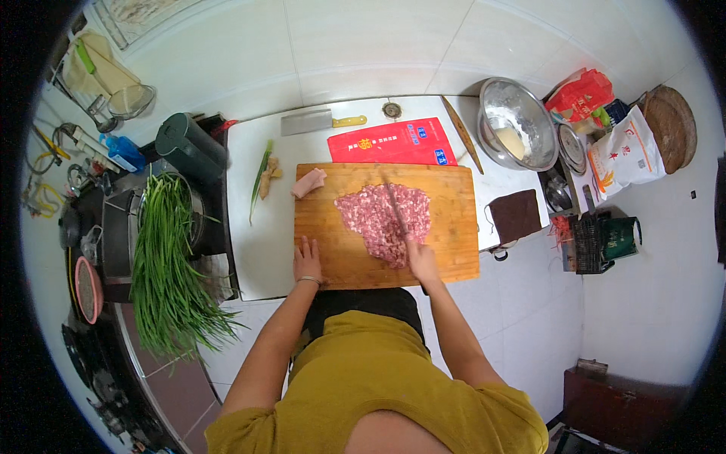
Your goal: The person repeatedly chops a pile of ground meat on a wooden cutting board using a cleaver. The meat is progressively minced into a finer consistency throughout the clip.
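Note:
A wooden cutting board (pixel 454 227) lies in front of me with a patch of minced meat (pixel 363 212) spread over its middle. My right hand (pixel 423 262) is closed round the handle of a knife (pixel 395 206), whose narrow-looking blade lies across the mince and points away from me. At the board's near left edge rests my left hand (pixel 307 262), fingers stretched out on the wood and holding nothing. A pale pink chunk of meat (pixel 308 183) sits at the far left corner of the board.
Behind the board are a cleaver (pixel 308 122), a red printed sheet (pixel 389 142), a tapered rolling pin (pixel 462 135) and a steel bowl (pixel 495 98) holding dough (pixel 510 142). Ginger (pixel 268 176) and a scallion (pixel 260 181) lie left; long green chives (pixel 162 265) overhang the left counter.

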Available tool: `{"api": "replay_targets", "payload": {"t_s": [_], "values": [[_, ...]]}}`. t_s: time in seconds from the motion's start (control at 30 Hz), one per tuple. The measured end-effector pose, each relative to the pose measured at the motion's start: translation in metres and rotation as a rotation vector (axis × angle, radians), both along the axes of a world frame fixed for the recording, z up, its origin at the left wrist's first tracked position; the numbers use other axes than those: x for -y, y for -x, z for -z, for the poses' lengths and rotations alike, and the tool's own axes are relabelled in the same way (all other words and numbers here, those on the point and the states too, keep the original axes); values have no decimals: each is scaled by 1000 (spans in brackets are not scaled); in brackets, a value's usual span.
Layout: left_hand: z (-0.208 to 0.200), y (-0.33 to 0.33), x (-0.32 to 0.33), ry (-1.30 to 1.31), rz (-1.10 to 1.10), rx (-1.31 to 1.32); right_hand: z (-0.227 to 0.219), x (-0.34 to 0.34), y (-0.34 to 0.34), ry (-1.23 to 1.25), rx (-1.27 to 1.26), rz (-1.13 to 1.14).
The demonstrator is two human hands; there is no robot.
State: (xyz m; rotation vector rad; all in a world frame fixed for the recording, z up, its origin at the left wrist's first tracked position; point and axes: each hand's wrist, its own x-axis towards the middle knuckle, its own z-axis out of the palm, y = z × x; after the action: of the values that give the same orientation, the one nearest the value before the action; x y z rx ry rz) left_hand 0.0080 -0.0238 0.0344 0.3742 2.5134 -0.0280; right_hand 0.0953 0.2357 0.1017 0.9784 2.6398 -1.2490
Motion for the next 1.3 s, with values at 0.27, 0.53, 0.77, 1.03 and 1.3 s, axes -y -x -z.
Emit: {"api": "replay_targets", "payload": {"t_s": [0.27, 0.53, 0.77, 1.03, 1.3], "values": [[20, 1, 1, 40, 36, -53, 95, -21, -26, 40, -174, 291], [5, -1, -1, 65, 8, -29, 18, -16, -23, 80, -356, 137], [5, -3, 0, 44, 10, -40, 0, -19, -4, 235, 97, 163], [23, 4, 0, 57, 46, -63, 114, -5, -26, -184, -45, 134], [132, -7, 6, 194, 85, -536, 9, 21, -64, 601, -363, 458]]}}
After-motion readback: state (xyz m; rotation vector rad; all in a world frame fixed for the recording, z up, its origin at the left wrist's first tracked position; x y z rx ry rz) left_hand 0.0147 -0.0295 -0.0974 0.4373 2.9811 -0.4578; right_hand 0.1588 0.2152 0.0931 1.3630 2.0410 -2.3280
